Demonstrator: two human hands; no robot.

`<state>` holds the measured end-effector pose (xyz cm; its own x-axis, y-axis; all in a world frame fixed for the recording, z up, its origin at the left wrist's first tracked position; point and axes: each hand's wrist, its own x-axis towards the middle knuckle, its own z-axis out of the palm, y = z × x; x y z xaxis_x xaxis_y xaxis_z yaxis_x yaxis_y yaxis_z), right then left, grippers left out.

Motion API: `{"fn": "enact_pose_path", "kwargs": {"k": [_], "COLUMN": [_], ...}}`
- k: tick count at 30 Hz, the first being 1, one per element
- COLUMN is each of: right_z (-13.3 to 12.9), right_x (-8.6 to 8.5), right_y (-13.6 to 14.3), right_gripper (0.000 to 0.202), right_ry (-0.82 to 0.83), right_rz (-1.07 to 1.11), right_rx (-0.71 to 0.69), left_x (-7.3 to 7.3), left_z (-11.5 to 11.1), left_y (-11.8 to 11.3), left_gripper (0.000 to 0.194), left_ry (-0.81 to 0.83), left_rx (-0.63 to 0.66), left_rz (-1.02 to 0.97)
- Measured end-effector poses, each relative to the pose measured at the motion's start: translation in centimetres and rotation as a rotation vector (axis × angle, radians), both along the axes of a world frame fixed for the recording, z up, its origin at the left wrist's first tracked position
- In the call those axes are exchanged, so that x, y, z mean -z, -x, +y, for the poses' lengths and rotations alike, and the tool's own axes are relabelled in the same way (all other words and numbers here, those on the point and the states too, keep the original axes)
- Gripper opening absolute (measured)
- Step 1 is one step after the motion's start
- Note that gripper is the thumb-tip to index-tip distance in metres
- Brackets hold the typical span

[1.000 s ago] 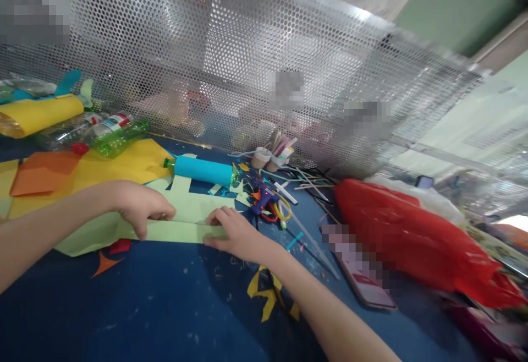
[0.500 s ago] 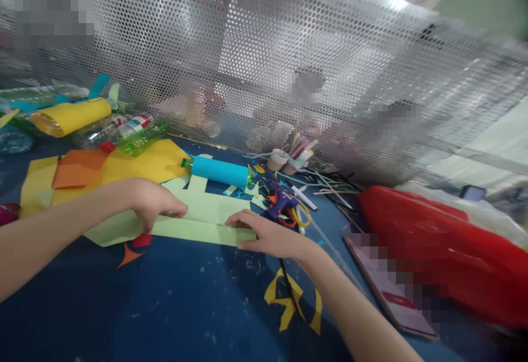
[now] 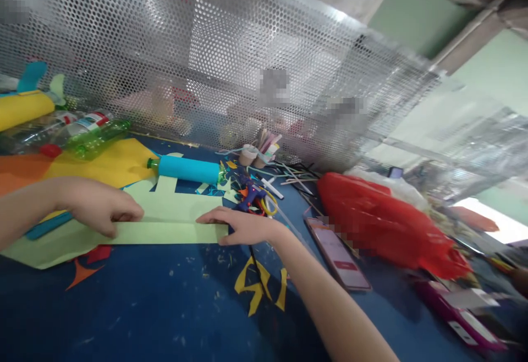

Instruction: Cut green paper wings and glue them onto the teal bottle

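A light green paper sheet (image 3: 165, 232) lies on the blue table (image 3: 157, 307), its near edge folded over as a long strip. My left hand (image 3: 103, 208) pinches the strip near its left part, fingers curled on the paper. At the strip's right end my right hand (image 3: 239, 225) grips the paper between thumb and fingers. Just beyond the sheet lies a bottle wrapped in blue paper (image 3: 188, 169). Orange (image 3: 84, 275) and red scraps (image 3: 99, 253) touch the sheet's near left edge.
Behind stands a perforated metal screen (image 3: 231, 48). Plastic bottles (image 3: 101, 136) and yellow paper (image 3: 119, 164) lie left. A purple glue gun (image 3: 249, 196), phone (image 3: 338, 254), red bag (image 3: 383, 219) and magenta case (image 3: 462, 318) are rightward. Yellow scraps (image 3: 253, 285) lie near my right forearm.
The view has swung right, bringing the magenta case in. My left hand has come down onto the folded strip, which now lies flatter and more evenly. My right hand stays at its right end.
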<state>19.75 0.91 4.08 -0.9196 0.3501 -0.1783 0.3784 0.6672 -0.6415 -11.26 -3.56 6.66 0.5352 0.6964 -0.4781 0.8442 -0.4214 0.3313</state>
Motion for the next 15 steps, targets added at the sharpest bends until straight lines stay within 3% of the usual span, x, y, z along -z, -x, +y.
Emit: {"fn": "enact_pose_path", "kwargs": {"k": [7, 15], "right_z": [0.3, 0.5], "right_x": [0.3, 0.6], "right_y": [-0.2, -0.3], "right_gripper": [0.058, 0.058], "right_ry": [-0.024, -0.019], "right_rz": [0.015, 0.016], "right_rx": [-0.017, -0.011], "left_x": [-1.1, 0.1], "left_z": [0.1, 0.3], "left_y": [-0.7, -1.0], "left_gripper": [0.004, 0.015], "left_ry": [0.107, 0.03], "left_rx": [-0.021, -0.04], "left_rz": [0.034, 0.161]}}
